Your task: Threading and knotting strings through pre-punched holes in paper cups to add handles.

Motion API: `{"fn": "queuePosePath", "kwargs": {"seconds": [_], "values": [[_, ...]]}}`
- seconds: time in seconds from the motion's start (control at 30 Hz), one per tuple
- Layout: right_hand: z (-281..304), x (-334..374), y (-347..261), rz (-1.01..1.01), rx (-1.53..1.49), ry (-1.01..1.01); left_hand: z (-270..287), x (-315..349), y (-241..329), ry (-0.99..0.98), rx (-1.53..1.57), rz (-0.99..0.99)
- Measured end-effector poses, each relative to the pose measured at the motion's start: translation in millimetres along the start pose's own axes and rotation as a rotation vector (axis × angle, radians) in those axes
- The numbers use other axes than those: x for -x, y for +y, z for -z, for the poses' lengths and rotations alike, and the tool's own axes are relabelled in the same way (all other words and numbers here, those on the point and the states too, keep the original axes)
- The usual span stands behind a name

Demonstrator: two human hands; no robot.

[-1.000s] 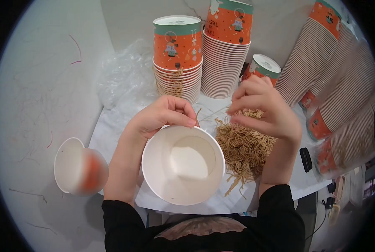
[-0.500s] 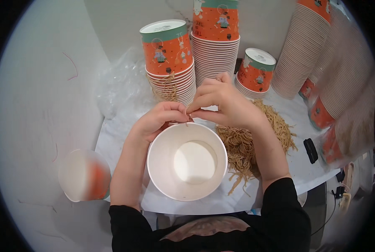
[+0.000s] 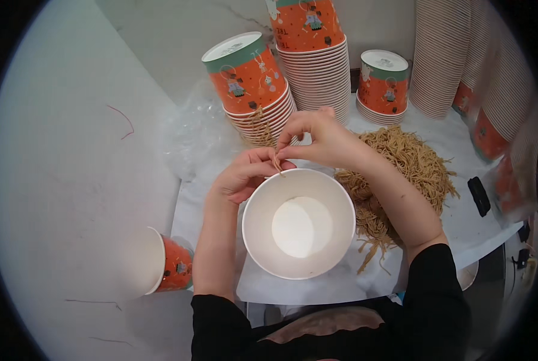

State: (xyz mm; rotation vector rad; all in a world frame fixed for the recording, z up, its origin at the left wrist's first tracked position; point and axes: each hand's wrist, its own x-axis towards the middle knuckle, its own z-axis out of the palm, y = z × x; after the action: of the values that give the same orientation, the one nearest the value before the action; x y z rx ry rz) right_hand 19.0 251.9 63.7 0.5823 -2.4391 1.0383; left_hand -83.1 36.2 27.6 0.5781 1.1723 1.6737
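A white-lined paper tub [image 3: 299,265] stands in front of me with its mouth up, and there is nothing inside it. At its far rim, both hands pinch a short tan cord [image 3: 277,163]. My left hand [image 3: 245,174] is closed on the cord just behind and left of the rim. From the right, my right hand [image 3: 317,137] grips the upper end between thumb and fingertips. A large tangled heap of tan cords [image 3: 410,159] lies to the right of the tub, partly behind my right forearm.
Upside-down stacks of orange paper tubs [image 3: 248,78] line the back, with more stacks [image 3: 440,54] at the right. Crumpled clear plastic [image 3: 200,135] lies back left. Another tub [image 3: 176,265] is low on the left. A small black object [image 3: 478,196] lies right of the heap.
The whole scene has shifted to the right in the picture as the view turned. My fingertips have parted slightly, and more of the cord shows between them.
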Motion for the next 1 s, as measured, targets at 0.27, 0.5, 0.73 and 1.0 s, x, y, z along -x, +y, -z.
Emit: {"fn": "queuePosePath", "kwargs": {"seconds": [0.27, 0.5, 0.73, 1.0], "values": [[-6, 0, 2, -0.04, 0.049, 0.053, 5, -2, -2, -0.034, 0.049, -0.013], [-6, 0, -1, -0.098, 0.108, 0.001, -3, -4, -4, 0.092, -0.115, -0.077], [-16, 0, 9, -0.068, 0.086, 0.085, -9, -5, 0, 0.172, -0.293, -0.134], [-14, 0, 6, -0.103, 0.082, 0.041, -30, -6, -1, 0.268, -0.341, -0.275]]}}
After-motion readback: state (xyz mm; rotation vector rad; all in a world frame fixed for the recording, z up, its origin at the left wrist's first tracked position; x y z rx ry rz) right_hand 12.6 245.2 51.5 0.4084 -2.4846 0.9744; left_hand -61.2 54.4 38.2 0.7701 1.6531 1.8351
